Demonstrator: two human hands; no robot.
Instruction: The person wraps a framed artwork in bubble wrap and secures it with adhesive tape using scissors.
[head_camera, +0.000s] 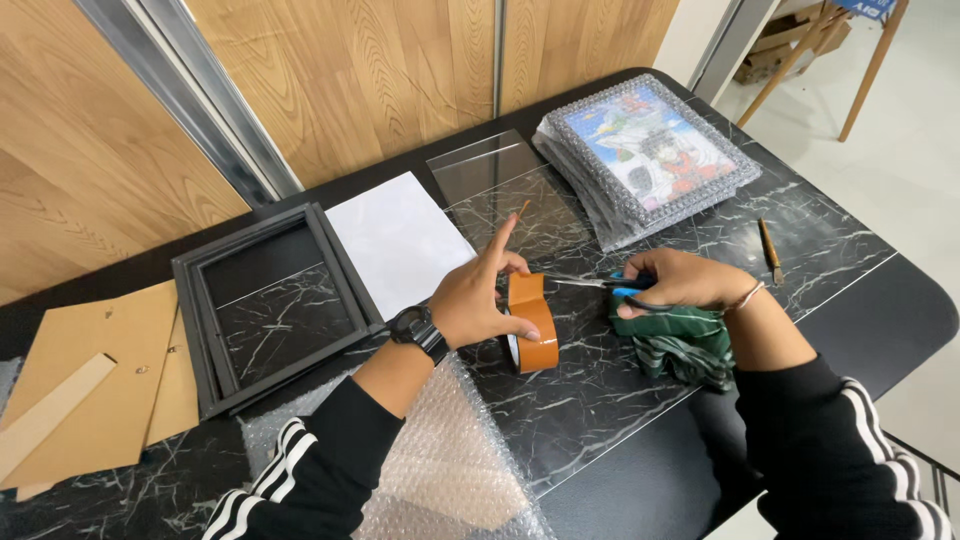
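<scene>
Tape is light and sticky: your left hand (478, 302) holds the round brown tape roll (530, 325) mid-table (840, 250), and your right hand (680, 280) grips blue-handled scissors (610, 286). Hold the roll's sides.

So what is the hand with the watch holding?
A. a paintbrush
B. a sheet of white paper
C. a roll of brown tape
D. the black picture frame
C: the left hand, the one with the watch, grips a roll of brown tape standing on edge on the table, while the right hand brings scissors to the pulled-up strip.
</scene>
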